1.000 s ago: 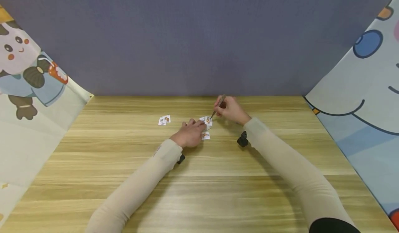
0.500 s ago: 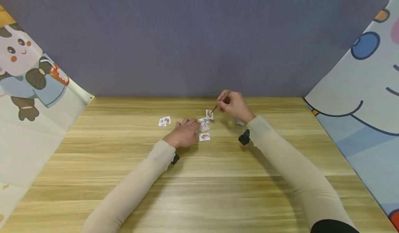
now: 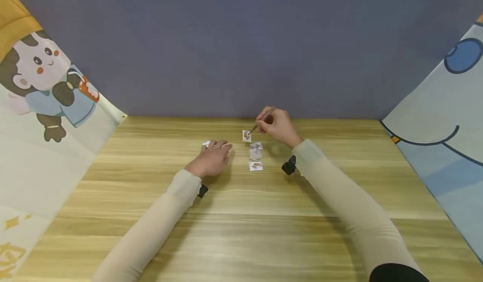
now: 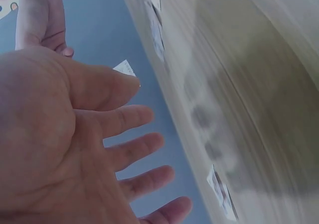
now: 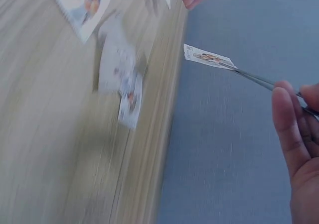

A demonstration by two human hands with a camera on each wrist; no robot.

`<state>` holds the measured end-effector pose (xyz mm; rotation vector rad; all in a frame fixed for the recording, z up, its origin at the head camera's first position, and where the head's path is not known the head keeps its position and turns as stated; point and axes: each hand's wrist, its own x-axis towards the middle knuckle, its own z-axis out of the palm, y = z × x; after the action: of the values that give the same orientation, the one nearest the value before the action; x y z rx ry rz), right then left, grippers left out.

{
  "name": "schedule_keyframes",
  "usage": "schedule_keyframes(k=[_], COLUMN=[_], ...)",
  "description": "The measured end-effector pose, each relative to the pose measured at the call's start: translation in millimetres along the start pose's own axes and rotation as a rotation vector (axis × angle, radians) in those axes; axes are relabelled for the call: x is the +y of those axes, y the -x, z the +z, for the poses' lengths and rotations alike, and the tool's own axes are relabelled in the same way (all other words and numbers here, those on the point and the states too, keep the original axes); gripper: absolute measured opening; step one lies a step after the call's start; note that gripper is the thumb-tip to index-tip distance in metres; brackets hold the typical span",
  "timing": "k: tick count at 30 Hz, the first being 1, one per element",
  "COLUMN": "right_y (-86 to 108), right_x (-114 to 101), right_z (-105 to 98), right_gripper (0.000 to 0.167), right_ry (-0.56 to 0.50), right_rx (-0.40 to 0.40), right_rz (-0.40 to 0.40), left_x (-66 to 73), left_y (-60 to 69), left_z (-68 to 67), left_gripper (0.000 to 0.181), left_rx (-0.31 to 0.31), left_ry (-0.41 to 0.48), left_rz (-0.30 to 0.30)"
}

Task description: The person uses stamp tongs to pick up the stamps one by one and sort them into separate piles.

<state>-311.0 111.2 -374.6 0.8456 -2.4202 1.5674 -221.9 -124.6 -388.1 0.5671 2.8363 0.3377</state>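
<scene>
My right hand [image 3: 282, 127] pinches slim metal tweezers [image 5: 255, 78]. A small white stamp [image 5: 208, 57] with a colourful picture and perforated edges hangs from their tips, raised off the table. Fingers apart, my left hand [image 3: 210, 159] hovers palm down over the table, holding nothing; its spread fingers [image 4: 144, 147] fill the left wrist view. Between the hands lies a whitish, seemingly translucent packet [image 5: 115, 67], overlapping another stamp [image 5: 130, 104] at its far end. Nearer me, a separate stamp [image 3: 255, 166] lies flat.
Further stamps [image 3: 206, 143] lie just behind my left hand, mostly covered by it in the head view. The wooden table [image 3: 241, 223] ends at a grey-blue back panel [image 3: 234, 51]. Printed cartoon panels [image 3: 49, 72] border both sides.
The tweezers have lifted the stamp off the packet and carried it back, then left. My left hand has left the packet and moved left, uncovering the packet and the nearer stamp.
</scene>
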Motion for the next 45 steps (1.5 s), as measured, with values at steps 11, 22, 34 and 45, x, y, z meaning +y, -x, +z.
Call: schedule_keyframes(k=[11,22,34,45], right_y=[-13.1,-16.5,-35.6,-38.5], right_x=[-10,-8,-11,-4], right_z=[29,53,94,120], right_gripper=[0.004,0.004,0.007,0.010], right_ry=[-0.044,-0.111,-0.175,-0.070], right_rx=[-0.028,-0.051,-0.105,-0.199], right_rz=[-0.002,0.026,0.051,0.115], left_x=[-22.2,-38.2,-52.2,-50.1], left_y=[11.0,21.7,25.0,19.9], left_z=[-5.1,-5.5,-7.7,1.6], left_gripper=[0.049,0.050,0.054,0.056], left_rx=[0.018,0.030,0.007,-0.073], left_ry=[0.025,0.039,0.061,0.004], left_rz=[-0.036,-0.066,-0.138,-0.133])
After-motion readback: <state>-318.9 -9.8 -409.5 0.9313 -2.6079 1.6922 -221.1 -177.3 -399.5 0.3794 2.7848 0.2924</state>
